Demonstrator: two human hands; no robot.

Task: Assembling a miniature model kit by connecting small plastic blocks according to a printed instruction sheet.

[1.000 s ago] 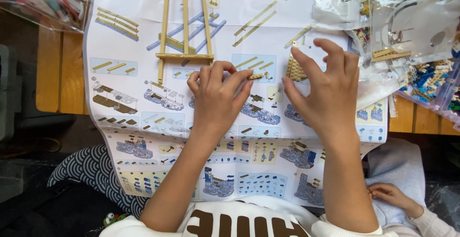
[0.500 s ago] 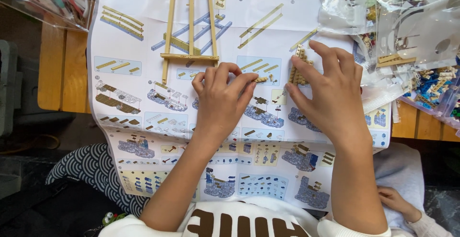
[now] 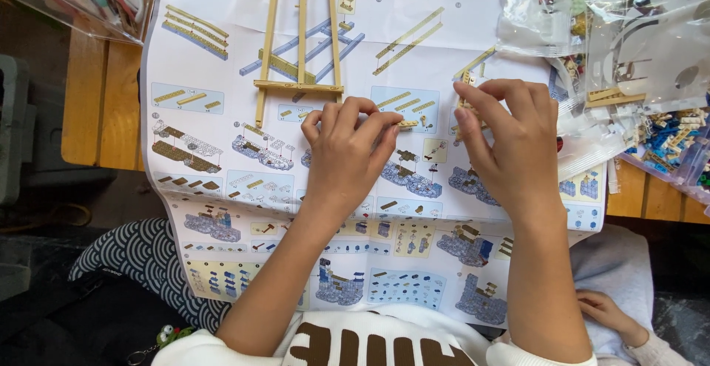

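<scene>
A small tan plastic brick piece (image 3: 407,123) is sitting pinched in the fingertips of the left hand (image 3: 346,155), over the large printed instruction sheet (image 3: 222,114). The right hand (image 3: 510,140) is closing narrowly on a tan brick cluster (image 3: 466,103) — a fitting step, seemingly. Joining them calls for careful lining-up. A tan ladder-like frame (image 3: 299,33) is lying beyond, clear plastic parts bags (image 3: 636,48) to the right.

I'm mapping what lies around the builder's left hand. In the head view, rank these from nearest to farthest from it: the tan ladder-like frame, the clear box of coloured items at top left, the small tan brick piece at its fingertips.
From the left hand:
1. Small tan brick piece, at its fingertips, just right.
2. Tan ladder-like frame, above it on the instruction sheet.
3. Clear box, far top left corner.
</scene>
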